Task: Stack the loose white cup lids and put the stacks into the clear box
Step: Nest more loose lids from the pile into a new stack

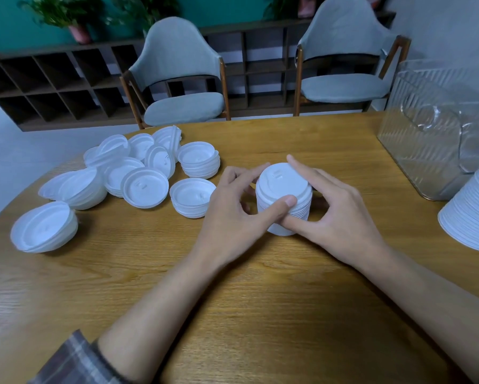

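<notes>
A tall stack of white cup lids (284, 187) stands upright on the wooden table (232, 286) at its middle. My left hand (232, 214) wraps its left side, thumb pressed on the front. My right hand (335, 214) holds its right side, index finger along the top rim. Loose white lids and short stacks (138, 173) lie scattered at the left. The clear ribbed box (437, 134) sits at the far right, with nothing white visible inside it. Another tall lid stack (473, 212) lies tilted at the right edge in front of the box.
One short lid stack (43, 227) sits apart near the table's left edge. Two grey padded chairs (183, 79) stand beyond the far edge, in front of a dark wooden shelf with plants. Bare wood lies in front of my forearms.
</notes>
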Demonstrator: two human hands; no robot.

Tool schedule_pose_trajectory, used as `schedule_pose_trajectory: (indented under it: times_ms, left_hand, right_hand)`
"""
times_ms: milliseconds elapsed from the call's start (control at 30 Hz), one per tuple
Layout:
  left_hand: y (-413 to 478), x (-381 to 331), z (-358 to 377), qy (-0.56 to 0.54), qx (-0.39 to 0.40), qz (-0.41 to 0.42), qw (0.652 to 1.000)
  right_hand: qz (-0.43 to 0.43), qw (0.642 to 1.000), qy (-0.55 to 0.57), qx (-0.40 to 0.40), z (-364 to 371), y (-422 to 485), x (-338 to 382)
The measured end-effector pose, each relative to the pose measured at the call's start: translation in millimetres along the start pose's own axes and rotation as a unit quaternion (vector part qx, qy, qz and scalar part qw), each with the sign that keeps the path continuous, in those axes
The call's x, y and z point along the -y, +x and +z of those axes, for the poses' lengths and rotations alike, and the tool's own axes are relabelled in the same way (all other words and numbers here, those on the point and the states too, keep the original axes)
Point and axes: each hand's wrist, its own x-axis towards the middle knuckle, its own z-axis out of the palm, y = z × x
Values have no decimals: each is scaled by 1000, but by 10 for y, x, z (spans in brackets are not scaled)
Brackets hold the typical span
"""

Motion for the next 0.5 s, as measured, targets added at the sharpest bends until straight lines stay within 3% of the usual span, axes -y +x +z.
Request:
schedule_pose_trajectory:
  times_ms: [500]
  left_hand:
    - [35,98,-16,-10,45,-22,999]
  right_hand:
    - [14,1000,2,26,3,7,17]
